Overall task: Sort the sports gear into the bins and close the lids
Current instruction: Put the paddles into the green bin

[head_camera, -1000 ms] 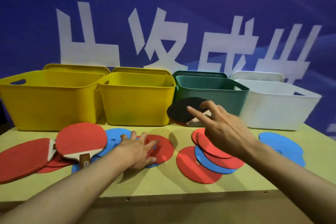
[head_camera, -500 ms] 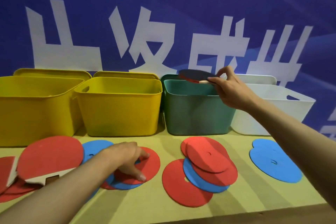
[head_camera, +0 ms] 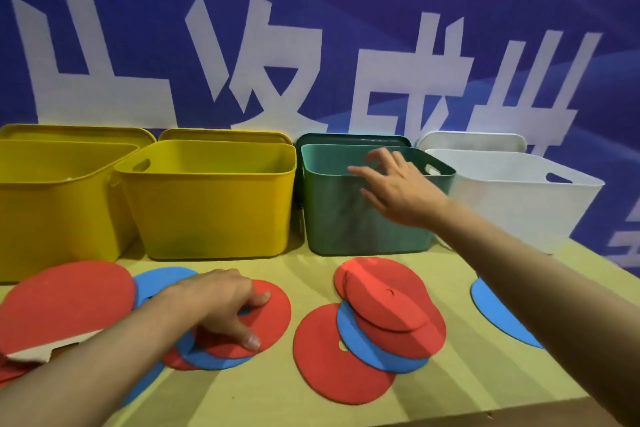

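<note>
Four open bins stand in a row at the back: two yellow bins, a green bin and a white bin. My right hand hovers at the green bin's front rim, fingers spread, holding nothing. My left hand presses on a red flat disc lying over a blue disc. A red table-tennis paddle lies at the left. A pile of red and blue discs sits in the middle.
Lids lean behind each bin, such as the green lid. More blue discs lie at the right under my forearm. The table's front edge runs along the bottom. A blue banner wall stands behind.
My right hand carried the black paddle up over the green bin and let it go; the paddle is out of sight now. My left hand curled onto the red disc.
</note>
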### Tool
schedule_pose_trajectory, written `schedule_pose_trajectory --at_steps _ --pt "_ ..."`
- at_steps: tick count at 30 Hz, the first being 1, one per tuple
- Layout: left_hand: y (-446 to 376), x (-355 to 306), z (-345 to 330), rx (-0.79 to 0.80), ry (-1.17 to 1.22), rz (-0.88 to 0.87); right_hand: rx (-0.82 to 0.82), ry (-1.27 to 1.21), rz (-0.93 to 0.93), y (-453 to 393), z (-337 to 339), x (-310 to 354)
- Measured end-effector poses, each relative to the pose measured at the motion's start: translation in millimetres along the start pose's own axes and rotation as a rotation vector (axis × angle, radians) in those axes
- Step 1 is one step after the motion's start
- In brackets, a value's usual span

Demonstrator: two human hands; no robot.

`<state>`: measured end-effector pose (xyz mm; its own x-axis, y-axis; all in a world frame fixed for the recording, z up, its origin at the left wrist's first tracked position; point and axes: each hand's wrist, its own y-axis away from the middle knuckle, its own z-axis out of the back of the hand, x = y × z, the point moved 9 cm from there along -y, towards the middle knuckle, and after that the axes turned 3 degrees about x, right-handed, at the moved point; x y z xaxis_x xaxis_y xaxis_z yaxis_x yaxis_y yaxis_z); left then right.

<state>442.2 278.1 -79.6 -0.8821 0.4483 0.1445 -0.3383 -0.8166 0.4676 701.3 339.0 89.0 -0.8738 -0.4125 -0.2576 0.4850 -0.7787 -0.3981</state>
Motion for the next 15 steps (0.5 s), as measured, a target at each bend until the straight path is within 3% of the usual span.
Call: schedule_pose_trajectory --at_steps 7,10,15 --pt "17.0 9.7 2.5 -0.166 0.088 0.024 -0.044 -0.226 0.083 31.8 1.3 109.4" --pt "42.7 18.2 0.4 -0.272 0.29 0.023 0.019 -0.33 0.123 35.3 -14.3 165.9" --pt "123.4 91.5 -1.5 -0.455 0.28 0.145 0.089 -0.419 0.158 22.3 -36.4 261.8"
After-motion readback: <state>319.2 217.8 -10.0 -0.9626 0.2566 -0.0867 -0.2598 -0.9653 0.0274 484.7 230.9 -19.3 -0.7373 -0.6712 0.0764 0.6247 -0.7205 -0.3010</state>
